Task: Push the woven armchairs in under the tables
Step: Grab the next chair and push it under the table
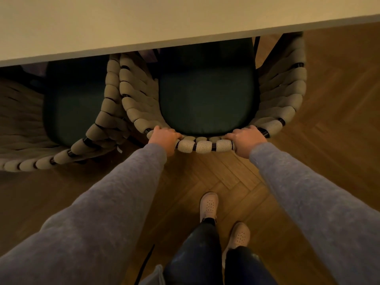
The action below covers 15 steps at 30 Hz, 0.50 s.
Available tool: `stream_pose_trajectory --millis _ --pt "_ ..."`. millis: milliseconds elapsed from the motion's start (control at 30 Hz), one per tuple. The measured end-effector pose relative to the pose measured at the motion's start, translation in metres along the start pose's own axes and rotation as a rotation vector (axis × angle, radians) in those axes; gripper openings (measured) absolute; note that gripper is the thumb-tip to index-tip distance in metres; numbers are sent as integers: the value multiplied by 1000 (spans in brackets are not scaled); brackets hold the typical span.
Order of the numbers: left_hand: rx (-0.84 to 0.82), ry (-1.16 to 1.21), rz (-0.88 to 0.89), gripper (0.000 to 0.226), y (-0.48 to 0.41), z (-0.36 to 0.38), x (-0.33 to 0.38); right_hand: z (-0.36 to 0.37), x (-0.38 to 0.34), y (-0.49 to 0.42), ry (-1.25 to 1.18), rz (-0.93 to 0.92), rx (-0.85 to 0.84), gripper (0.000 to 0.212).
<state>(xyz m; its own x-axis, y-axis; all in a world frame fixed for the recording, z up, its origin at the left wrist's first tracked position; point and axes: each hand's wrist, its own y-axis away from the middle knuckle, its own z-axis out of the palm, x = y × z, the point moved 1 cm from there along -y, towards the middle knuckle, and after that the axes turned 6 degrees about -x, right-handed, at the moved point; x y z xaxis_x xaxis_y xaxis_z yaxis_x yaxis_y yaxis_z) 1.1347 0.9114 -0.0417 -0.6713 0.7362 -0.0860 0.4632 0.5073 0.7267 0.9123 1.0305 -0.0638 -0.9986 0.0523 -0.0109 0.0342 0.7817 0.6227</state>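
A woven armchair (pixel 205 146) with thick beige rope wrapping and a dark green seat cushion (pixel 207 95) stands straight ahead, its front part under the pale table (pixel 144 23). My left hand (pixel 165 138) grips the top rail of its backrest at the left. My right hand (pixel 245 138) grips the same rail at the right. A second woven armchair (pixel 98 124) of the same kind stands to the left, touching the first, its green cushion (pixel 67 103) partly under the table too.
Herringbone wooden floor (pixel 329 99) lies around the chairs and to the right of them. My own feet in light shoes (pixel 208 205) stand just behind the chair. A dark cord (pixel 145 264) hangs near my legs.
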Motion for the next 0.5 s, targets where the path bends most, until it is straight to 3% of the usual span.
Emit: stream_pose_trajectory --millis 167,367,500 --pt "-29 58 -29 60 6 -3 6 1 7 12 -117 -16 4 85" --pt "-130 140 -68 91 10 -12 42 4 61 43 -73 -53 37 83" --pt "-12 271 -36 90 7 -32 93 1 118 64 -118 9 50 87"
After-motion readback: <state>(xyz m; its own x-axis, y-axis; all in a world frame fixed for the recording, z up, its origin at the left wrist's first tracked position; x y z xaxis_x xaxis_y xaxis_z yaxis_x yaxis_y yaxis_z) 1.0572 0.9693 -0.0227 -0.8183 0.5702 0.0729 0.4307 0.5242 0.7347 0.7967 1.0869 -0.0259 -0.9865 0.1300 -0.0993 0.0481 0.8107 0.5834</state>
